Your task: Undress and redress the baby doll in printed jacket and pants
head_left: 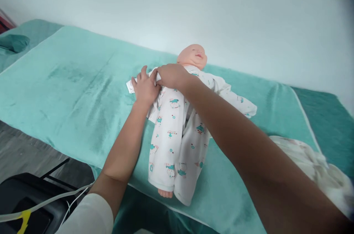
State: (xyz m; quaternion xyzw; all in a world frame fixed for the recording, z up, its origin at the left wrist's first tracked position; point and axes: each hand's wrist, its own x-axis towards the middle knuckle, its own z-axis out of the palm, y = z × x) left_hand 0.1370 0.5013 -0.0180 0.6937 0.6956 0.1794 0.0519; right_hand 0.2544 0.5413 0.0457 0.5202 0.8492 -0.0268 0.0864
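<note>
A baby doll (193,56) lies on its back, head toward the wall, in a white shirt (214,81) and white trousers (169,141) printed with small teal figures. My left hand (146,86) is on the sleeve (132,85) at the picture's left, fingers somewhat apart around the cloth and thumb side toward the other hand. Beside it, my right hand (171,75) reaches across the doll's chest, its bent fingers pinching that sleeve near the shoulder. My fingertips meet there, and part of the grip is hidden. The opposite sleeve (240,104) lies stretched out. One doll foot (165,193) shows below a trouser leg.
A teal cloth (83,79) covers the long table against a white wall (138,1). Crumpled whitish cloth (309,160) lies at right, partly behind my forearm. At lower left are a black object (30,197) and a pale cable (55,199) with a yellow tie.
</note>
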